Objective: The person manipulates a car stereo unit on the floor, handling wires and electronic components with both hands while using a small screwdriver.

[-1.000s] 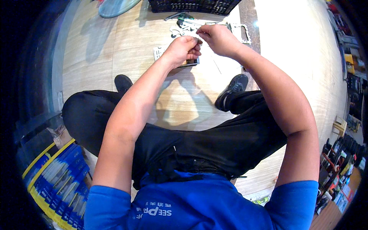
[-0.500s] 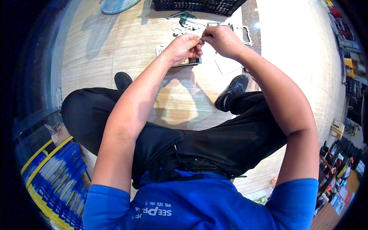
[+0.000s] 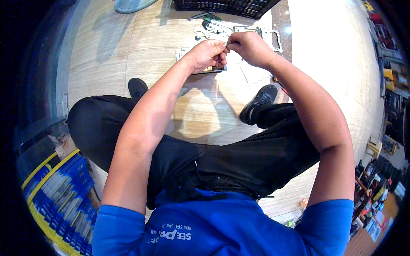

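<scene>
My left hand (image 3: pixel 207 55) is closed in a pinch, thumb and forefinger at a tiny piece I cannot make out. My right hand (image 3: pixel 250 49) meets it from the right with curled fingertips pinched on that same spot. Beneath my left hand lies a flat light-coloured case (image 3: pixel 181 54) with a dark edge, partly hidden. Just beyond both hands are loose white and black metal parts (image 3: pixel 209 30), a white cut-out frame (image 3: pixel 275 40) and small green-handled tools (image 3: pixel 209 18).
A black plastic crate (image 3: pixel 222 8) stands beyond the parts, a pale round board (image 3: pixel 132 4) at top left. My feet (image 3: pixel 260 102) frame the work on the tiled floor. A blue-and-yellow rack (image 3: pixel 60 196) is at left, crowded tool displays (image 3: pixel 371 183) at right.
My right hand's fingertips have come down from slightly above my left hand's to meet them. The whole view has shifted slightly, the crate sitting a little further right in it.
</scene>
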Action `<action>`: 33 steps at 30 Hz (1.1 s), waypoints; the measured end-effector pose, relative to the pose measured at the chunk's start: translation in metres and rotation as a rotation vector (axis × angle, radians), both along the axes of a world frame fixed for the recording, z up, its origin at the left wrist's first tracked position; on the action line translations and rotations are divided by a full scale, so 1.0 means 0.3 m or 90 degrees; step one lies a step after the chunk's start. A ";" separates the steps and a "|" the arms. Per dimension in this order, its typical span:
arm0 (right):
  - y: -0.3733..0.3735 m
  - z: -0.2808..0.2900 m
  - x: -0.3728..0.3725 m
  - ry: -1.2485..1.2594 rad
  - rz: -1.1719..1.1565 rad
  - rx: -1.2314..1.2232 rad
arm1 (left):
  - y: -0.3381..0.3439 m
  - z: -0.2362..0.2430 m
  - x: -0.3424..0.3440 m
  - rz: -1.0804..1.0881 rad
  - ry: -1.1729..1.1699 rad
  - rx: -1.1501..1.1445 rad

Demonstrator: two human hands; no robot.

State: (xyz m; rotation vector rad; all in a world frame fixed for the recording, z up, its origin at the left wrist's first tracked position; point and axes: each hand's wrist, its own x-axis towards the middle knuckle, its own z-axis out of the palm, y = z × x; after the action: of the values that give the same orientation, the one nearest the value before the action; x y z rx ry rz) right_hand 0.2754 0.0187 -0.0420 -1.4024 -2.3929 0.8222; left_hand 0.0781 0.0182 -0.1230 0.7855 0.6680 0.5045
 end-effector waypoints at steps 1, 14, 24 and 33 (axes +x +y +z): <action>0.001 0.001 0.000 -0.009 0.000 -0.006 | 0.000 0.002 0.000 0.000 0.000 0.000; -0.004 -0.019 -0.024 -0.043 0.020 0.069 | -0.009 -0.019 -0.047 0.102 0.489 0.357; -0.072 -0.241 0.039 -0.222 0.093 -0.017 | -0.131 -0.055 -0.116 -0.182 0.916 0.576; -0.094 -0.271 0.018 -0.274 0.056 -0.024 | -0.132 -0.057 -0.100 -0.156 0.915 0.554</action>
State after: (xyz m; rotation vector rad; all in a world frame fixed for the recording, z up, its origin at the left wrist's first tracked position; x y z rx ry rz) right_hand 0.2807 -0.0093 -0.1234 -1.6394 -2.7838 0.6364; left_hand 0.0481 -0.0215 -0.1402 2.0671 1.6727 -0.1304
